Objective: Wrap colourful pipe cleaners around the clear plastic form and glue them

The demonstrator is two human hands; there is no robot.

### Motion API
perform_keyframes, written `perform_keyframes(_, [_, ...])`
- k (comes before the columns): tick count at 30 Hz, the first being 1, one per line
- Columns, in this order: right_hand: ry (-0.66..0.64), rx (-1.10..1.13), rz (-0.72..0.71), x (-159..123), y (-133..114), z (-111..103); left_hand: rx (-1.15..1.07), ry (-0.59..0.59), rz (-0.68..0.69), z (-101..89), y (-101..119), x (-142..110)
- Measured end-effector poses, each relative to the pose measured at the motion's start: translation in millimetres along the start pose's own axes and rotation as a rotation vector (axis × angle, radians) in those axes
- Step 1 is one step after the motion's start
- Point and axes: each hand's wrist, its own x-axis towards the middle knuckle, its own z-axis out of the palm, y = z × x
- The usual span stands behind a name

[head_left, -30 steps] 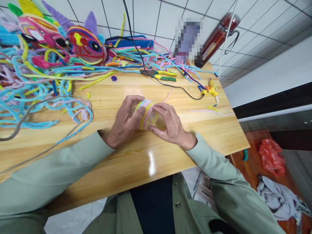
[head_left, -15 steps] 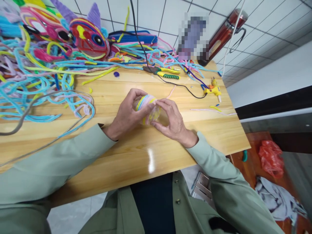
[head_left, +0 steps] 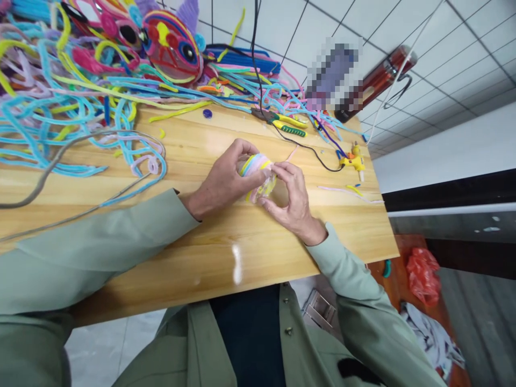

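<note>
Between my hands, just over the table, is a small clear plastic piece wrapped with pipe cleaners [head_left: 258, 165] in pink, yellow and light blue bands. My left hand [head_left: 231, 174] grips it from the left, thumb across its front and fingers behind. From the right, my right hand [head_left: 292, 196] pinches its edge, with the index finger at the top and the thumb at the lower side. Fingers cover part of the piece, so its full shape is hidden.
Loose pipe cleaners [head_left: 86, 110] heap over the table's left and back. A colourful mask-like figure [head_left: 173, 45] stands there. Pliers [head_left: 278, 122], a yellow glue gun [head_left: 353, 161] and a red thermos [head_left: 377, 83] lie toward the right. A red plastic bag [head_left: 423, 275] sits below the table.
The whole view has shifted and tilted slightly, so table things sit farther right in it. Both hands keep the same hold on the wrapped piece.
</note>
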Motion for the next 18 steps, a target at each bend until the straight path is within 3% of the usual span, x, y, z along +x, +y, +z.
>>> perform_keyframes(9, [0.002,-0.074,-0.068,0,6,-5,0.204,-0.011,0.283,-5.1,-10,-6])
perform_keyframes(14, [-0.037,-0.029,-0.034,-3,10,-4,0.226,-0.023,0.281,-4.5,-6,-8])
perform_keyframes(18, [-0.042,-0.030,-0.058,-3,8,-3,0.198,-0.016,0.190,-4.1,0,-8])
